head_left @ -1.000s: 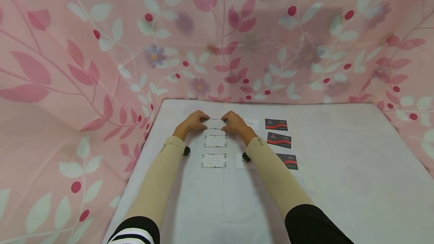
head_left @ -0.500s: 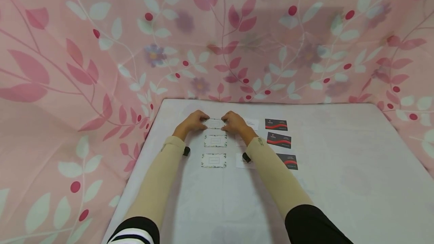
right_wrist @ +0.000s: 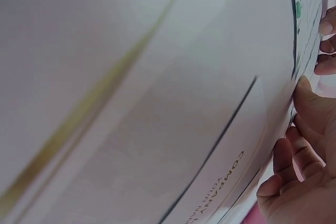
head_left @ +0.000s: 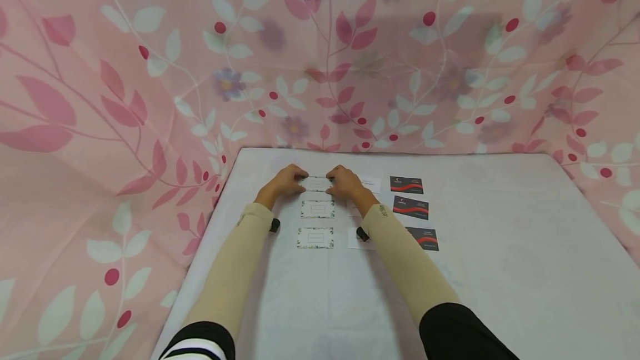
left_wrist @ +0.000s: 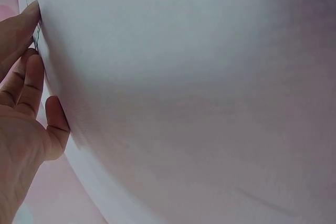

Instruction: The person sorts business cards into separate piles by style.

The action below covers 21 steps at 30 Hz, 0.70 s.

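Observation:
My left hand [head_left: 286, 180] and right hand [head_left: 347, 183] hold a white floral-bordered card [head_left: 317, 184] by its left and right ends, at the far end of a column. Thumbs are at the near corners and fingers at the far ones, with the card flat at the white table. In the left wrist view, the left thumb [left_wrist: 21, 24] meets the card's edge. The right wrist view has the right hand [right_wrist: 310, 161] at the card, beside a white card [right_wrist: 226, 177] lettered "COMPANY". Two matching floral cards, a middle one [head_left: 317, 209] and a near one [head_left: 315, 238], lie below.
White cards [head_left: 371, 184] form a second column, partly hidden under my right arm. Farther right are three dark cards with red waves, including the far one [head_left: 407, 185] and the near one [head_left: 425, 239]. A pink floral curtain [head_left: 325, 60] stands behind the white-covered table [head_left: 500, 271].

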Each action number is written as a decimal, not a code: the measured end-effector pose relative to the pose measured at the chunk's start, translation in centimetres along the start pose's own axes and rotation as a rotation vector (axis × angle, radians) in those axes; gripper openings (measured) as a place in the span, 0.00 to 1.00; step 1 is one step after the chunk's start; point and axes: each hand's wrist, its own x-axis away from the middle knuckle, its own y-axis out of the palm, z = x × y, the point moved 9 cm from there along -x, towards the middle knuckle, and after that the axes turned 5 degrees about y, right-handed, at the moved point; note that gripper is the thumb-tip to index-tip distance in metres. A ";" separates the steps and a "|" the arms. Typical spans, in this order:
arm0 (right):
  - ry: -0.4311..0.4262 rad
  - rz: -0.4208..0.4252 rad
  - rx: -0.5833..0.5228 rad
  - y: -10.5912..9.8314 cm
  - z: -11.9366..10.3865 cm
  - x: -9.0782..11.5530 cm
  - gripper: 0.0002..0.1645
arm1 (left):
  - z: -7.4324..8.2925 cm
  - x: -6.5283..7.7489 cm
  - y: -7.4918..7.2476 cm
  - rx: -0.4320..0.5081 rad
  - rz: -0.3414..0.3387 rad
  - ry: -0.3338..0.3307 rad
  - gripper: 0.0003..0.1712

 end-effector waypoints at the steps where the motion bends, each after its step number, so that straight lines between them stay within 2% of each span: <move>1: 0.002 0.002 0.004 0.1 0.0 0.0 0.30 | 0.0 0.0 0.0 0.004 0.000 -0.004 0.28; 12: -0.017 0.016 0.070 0.0 -0.2 0.2 0.31 | -0.1 0.0 0.0 -0.007 -0.005 0.001 0.28; 21: -0.019 0.021 0.073 -0.2 -0.6 0.4 0.35 | -0.6 0.0 -0.1 0.029 0.023 -0.061 0.27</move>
